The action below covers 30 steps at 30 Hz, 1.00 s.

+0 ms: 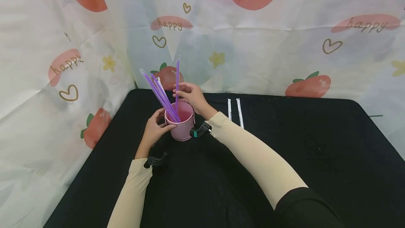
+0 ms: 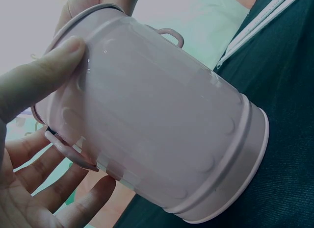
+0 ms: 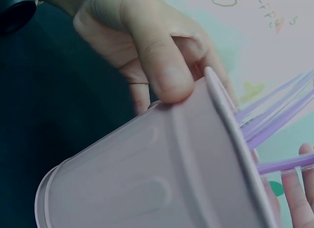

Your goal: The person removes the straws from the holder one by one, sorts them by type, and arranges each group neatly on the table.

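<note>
A small pink metal bucket (image 1: 181,132) stands on the black table, small loop handles at its sides. My left hand (image 1: 154,128) grips it near the rim, the thumb (image 2: 56,66) on the near wall and the fingers round the far side by one loop. With thumb and fingers, my right hand (image 1: 194,97) pinches an upright purple straw (image 1: 177,76) in clear wrapping, whose lower end is inside the bucket. Several wrapped purple straws (image 1: 158,91) lean left out of the bucket, with a white paper-wrapped one (image 1: 160,84) among them. Fingertips (image 3: 297,198) of the right hand show beside the straw in the right wrist view.
Two white paper-wrapped straws (image 1: 240,113) lie on the black tablecloth (image 1: 284,129), right of the bucket and partly behind my right sleeve. A printed curtain (image 1: 253,52) hangs behind the table's back edge and along the left side.
</note>
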Tool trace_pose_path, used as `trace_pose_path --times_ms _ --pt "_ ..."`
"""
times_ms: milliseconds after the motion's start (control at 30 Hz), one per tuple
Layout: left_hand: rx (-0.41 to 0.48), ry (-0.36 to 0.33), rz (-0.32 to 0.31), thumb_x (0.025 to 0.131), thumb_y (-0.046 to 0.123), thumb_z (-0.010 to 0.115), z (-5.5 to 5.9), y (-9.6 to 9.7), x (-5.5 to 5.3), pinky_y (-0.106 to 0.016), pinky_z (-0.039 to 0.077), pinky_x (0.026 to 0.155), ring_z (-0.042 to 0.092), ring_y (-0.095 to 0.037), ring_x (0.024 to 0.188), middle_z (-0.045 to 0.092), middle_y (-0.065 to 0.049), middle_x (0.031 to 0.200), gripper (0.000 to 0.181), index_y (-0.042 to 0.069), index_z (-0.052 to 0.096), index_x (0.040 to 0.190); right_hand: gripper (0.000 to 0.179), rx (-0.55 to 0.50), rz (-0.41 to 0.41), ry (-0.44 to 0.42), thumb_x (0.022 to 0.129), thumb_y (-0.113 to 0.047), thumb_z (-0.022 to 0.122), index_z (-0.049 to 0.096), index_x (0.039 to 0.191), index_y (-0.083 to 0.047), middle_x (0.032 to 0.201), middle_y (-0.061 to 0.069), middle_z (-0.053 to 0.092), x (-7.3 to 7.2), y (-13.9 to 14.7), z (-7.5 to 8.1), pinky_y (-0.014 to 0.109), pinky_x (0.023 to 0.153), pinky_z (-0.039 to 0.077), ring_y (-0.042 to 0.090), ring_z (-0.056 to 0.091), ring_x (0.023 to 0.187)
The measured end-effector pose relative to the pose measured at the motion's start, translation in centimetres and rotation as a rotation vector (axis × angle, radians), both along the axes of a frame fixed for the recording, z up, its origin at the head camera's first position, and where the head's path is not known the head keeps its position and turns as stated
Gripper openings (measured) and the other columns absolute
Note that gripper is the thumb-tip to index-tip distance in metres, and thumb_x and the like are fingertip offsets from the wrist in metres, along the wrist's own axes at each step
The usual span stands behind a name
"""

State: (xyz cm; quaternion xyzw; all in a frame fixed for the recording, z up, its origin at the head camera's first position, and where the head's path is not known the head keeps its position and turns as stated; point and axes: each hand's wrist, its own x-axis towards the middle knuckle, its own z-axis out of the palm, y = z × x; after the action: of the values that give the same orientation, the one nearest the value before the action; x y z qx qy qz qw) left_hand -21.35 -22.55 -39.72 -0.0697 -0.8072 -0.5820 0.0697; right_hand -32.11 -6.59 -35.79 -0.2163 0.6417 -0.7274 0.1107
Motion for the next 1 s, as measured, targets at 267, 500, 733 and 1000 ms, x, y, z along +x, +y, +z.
trace_pose_path --times_ms 267,500,733,1000 --pt "0.000 0.008 0.005 0.079 0.000 0.072 -0.2 0.0 -0.1 -0.049 0.044 0.101 0.046 -0.041 0.125 0.046 -0.025 0.136 0.065 -0.003 0.040 0.136 0.032 -0.006 -0.003 0.031 0.093 -0.003 0.054 0.056 0.124 0.002 0.117 0.027 0.061 -0.1 0.4 1.2 0.043 0.088 0.055 0.036 0.063 0.106" --pt "-0.003 0.010 0.008 0.079 0.001 0.072 -0.2 0.0 0.0 -0.049 0.044 0.100 0.046 -0.041 0.125 0.046 -0.025 0.136 0.065 -0.003 0.041 0.136 0.034 -0.054 0.001 0.010 0.093 -0.003 0.054 0.054 0.126 0.003 0.121 0.032 0.057 -0.3 1.0 2.5 0.045 0.087 0.055 0.042 0.059 0.109" --pt "0.004 0.014 0.008 0.078 -0.001 0.072 -0.2 0.0 -0.1 -0.049 0.044 0.100 0.047 -0.041 0.124 0.047 -0.026 0.134 0.065 -0.004 0.041 0.135 0.034 -0.062 -0.007 0.025 0.093 -0.003 0.055 0.055 0.126 0.003 0.116 0.026 0.063 -0.3 1.6 3.9 0.042 0.086 0.056 0.015 0.069 0.088" --pt "0.006 0.005 0.010 0.078 -0.001 0.072 -0.1 0.0 0.0 -0.051 0.044 0.101 0.046 -0.041 0.124 0.047 -0.026 0.134 0.065 -0.004 0.041 0.135 0.032 -0.065 -0.025 0.038 0.093 -0.004 0.055 0.057 0.125 0.000 0.113 0.023 0.065 -0.1 2.3 5.5 0.044 0.086 0.056 0.026 0.068 0.098"
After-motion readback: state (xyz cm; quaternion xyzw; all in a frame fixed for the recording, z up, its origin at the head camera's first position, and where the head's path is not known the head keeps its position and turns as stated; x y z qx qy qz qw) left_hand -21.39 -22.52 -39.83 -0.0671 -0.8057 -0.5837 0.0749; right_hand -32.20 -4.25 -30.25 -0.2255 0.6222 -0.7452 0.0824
